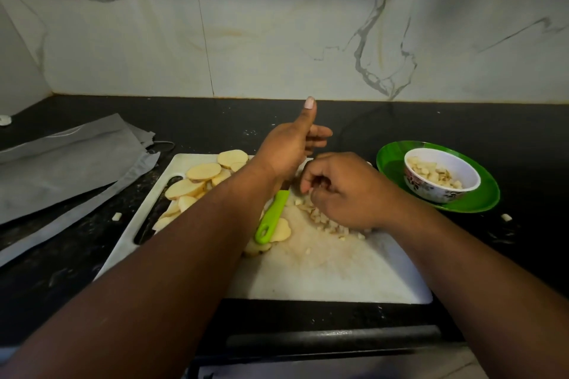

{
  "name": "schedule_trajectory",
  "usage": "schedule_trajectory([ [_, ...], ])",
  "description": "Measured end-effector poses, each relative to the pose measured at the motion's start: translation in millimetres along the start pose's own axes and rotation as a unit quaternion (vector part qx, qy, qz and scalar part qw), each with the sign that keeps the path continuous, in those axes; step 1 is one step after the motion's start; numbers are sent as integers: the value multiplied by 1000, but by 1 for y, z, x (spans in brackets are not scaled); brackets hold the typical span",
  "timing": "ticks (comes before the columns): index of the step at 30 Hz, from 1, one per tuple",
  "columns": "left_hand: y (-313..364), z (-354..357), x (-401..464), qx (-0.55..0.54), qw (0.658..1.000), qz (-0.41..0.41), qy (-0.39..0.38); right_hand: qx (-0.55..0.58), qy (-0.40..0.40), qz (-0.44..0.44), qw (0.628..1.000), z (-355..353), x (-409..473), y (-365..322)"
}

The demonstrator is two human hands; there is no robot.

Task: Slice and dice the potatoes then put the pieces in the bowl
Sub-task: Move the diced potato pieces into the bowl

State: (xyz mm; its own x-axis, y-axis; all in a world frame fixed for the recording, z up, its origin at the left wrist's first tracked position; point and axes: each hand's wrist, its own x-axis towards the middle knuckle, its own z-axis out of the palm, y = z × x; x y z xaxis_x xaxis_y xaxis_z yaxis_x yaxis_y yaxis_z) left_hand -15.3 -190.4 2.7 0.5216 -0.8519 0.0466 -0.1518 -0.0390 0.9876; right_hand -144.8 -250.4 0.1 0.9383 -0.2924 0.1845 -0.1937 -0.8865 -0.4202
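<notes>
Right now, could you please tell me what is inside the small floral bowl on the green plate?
The floral bowl holds diced potato pieces, pale with some skin, filling the bottom. Whatever lies beneath that top layer is covered. The bowl sits on the green plate.

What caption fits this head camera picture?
Right hand gathers diced potato on the cutting board; bowl waits.

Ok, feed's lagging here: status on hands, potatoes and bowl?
Left hand raised, thumb up, holding nothing. Right hand gathering diced potato on board. Knife lying down. Slices uncut; bowl part-filled, path clear.
</notes>
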Motion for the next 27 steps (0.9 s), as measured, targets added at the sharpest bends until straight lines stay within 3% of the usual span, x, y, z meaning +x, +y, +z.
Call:
schedule_trajectory([
  [7, -2, 2, -1, 31, 999, 12, -15, -31, -79, -75, 994, 1, -10, -5],
  [11, -1, 1, 0, 23, 1000, 18, -11, 6, -49, -45, 998, -8, -19, 6],
  [19, -1, 0, -2, 31, 999, 26, -11, -27, -39, -96, 994, 13, -5, -8],
  [23, -3, 1, 2, 34, 999, 27, -16, -24, -61, -64, 996, -4, -17, 1],
  [27, -7, 2, 6, 50, 997, 50, -32, 73, 5, 28, 997, -24, -24, 29],
])
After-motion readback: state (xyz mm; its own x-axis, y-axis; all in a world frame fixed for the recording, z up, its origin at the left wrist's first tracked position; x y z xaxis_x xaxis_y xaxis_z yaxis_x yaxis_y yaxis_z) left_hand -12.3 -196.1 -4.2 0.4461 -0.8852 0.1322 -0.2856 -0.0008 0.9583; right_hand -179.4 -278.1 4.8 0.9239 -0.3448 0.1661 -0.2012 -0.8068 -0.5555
